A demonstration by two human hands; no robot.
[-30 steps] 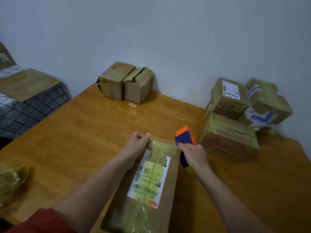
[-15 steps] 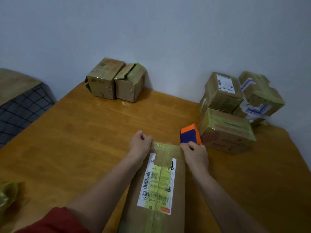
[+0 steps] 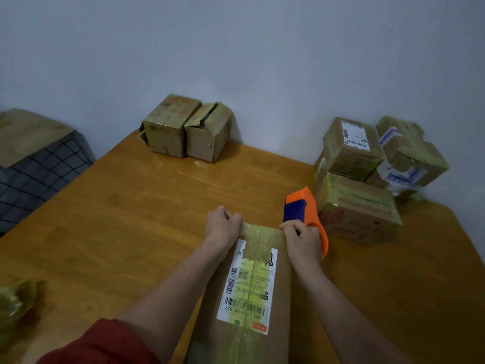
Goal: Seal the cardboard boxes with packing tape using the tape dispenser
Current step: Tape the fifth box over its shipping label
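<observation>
The long box (image 3: 258, 261) on the table (image 3: 131, 219) runs off the bottom edge, the left hand (image 3: 223, 228) curls over its far left corner with fingertips hidden, and the right hand (image 3: 303, 241) clamps round the tape dispenser (image 3: 301, 208) at the far right corner, more of its orange shell showing than half a second ago.

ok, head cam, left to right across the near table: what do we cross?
Crumpled tape wad → left hand → labelled box → right hand gripping the tape dispenser → stacked boxes.
</observation>
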